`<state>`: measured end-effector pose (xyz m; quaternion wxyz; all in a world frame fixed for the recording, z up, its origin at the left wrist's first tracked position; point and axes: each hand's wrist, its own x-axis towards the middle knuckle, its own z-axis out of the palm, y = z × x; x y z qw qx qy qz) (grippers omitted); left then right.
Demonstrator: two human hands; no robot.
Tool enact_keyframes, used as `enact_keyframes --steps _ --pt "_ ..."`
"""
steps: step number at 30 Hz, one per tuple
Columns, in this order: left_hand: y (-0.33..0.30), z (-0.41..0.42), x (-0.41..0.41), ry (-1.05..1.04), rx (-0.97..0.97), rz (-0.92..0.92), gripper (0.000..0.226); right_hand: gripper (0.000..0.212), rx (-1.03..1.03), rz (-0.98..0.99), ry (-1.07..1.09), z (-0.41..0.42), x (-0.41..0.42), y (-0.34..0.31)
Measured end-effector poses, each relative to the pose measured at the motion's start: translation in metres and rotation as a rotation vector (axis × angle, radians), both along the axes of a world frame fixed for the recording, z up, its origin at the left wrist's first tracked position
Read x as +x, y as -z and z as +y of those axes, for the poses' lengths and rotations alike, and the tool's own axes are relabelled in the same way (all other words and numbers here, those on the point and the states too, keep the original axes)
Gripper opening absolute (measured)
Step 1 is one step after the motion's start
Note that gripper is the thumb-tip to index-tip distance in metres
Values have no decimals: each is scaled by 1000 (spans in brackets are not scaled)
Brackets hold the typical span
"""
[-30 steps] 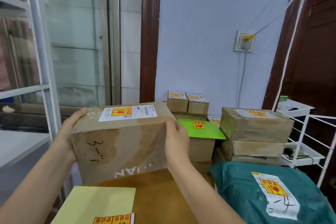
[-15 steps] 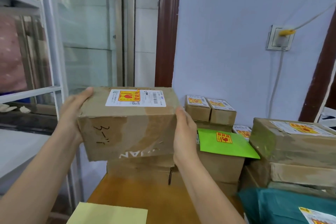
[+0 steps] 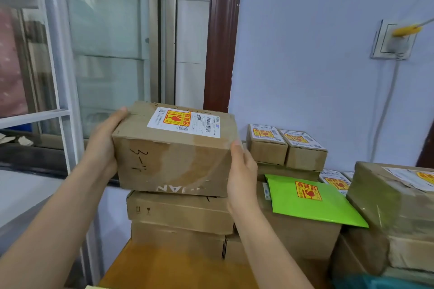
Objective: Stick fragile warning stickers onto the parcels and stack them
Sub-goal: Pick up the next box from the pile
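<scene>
I hold a brown cardboard box (image 3: 173,162) between both hands. Its top carries a white shipping label with a yellow and red fragile sticker (image 3: 177,118). My left hand (image 3: 103,145) grips the box's left end, thumb up at the top corner. My right hand (image 3: 242,171) grips the right end, most of its fingers hidden behind the box. The box's underside sits at the top of a stack of two flat cardboard boxes (image 3: 180,211); whether it rests on them I cannot tell.
To the right stand two small stickered boxes (image 3: 286,148), a green envelope (image 3: 312,202) with a fragile sticker on a larger box, and a taped parcel stack (image 3: 394,197). A wooden table (image 3: 169,265) lies below. A glass window frame (image 3: 61,91) is close on the left.
Both hands have carried the box forward from above the table to over the left stack, turning it slightly. My view has moved closer to the parcels.
</scene>
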<state>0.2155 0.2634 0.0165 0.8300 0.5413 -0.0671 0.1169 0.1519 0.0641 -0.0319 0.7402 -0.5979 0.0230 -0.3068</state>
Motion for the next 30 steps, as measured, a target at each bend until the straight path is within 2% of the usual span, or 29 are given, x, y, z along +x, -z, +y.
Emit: enact_keyframes --steps 4,7,11,17,22,27,30 --pt "9 -14 11 -15 10 35 37 40 -99 55 32 -7 16 2" --pt "21 -21 20 -90 43 146 53 34 -236 63 -2 -10 15 9" --pt "33 -27 18 -230 162 167 63 60 -283 52 0 -8 10 27" --pt "72 -33 6 -411 387 18 54 68 -316 110 39 -5 13 43" --pt "95 -46 6 -424 425 0 53 77 -430 208 43 -9 14 44" --pt "98 -43 6 -380 500 -3 66 60 -753 440 67 -23 8 52" --pt "96 -40 4 -347 562 -3 70 57 -806 464 97 -23 6 52"
